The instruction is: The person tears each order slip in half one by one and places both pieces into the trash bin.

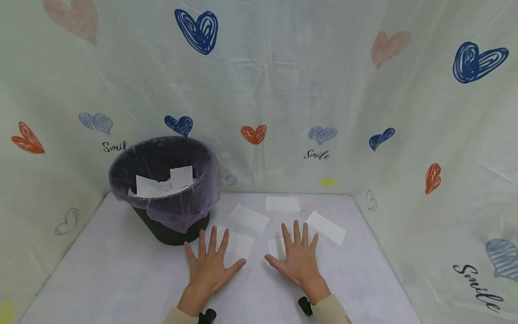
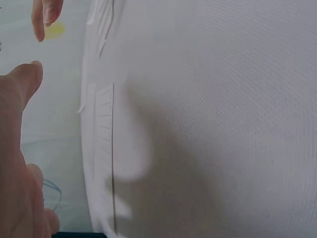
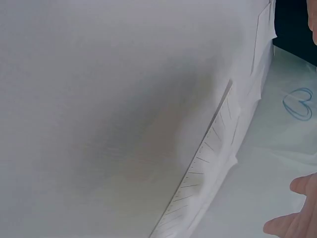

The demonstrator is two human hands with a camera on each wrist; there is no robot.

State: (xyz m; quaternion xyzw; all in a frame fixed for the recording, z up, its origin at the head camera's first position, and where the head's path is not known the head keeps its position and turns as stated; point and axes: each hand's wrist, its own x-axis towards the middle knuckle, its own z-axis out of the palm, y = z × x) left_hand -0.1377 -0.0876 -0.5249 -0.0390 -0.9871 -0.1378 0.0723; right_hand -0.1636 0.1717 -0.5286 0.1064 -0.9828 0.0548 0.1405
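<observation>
My left hand (image 1: 207, 269) is spread palm down above the table, its fingertips overlapping a lined paper sheet (image 1: 238, 244) in the head view. Beside it my right hand (image 1: 300, 263) is spread the same way, partly covering another lined sheet (image 1: 275, 248). Neither hand holds anything. Farther back lie three more lined sheets: one tilted (image 1: 249, 218), one straight at the back (image 1: 283, 204), and one slanted at the right (image 1: 326, 227). In the left wrist view a hand's shadow falls beside a sheet (image 2: 105, 148); the right wrist view shows a sheet (image 3: 195, 171) edge-on.
A dark bin (image 1: 170, 229) with a purple plastic liner (image 1: 184, 207) stands at the table's back left. White paper pieces (image 1: 149, 186) lie inside it. Behind the white table (image 1: 101, 270) hangs a pale curtain (image 1: 283, 90) printed with hearts, which also encloses both sides.
</observation>
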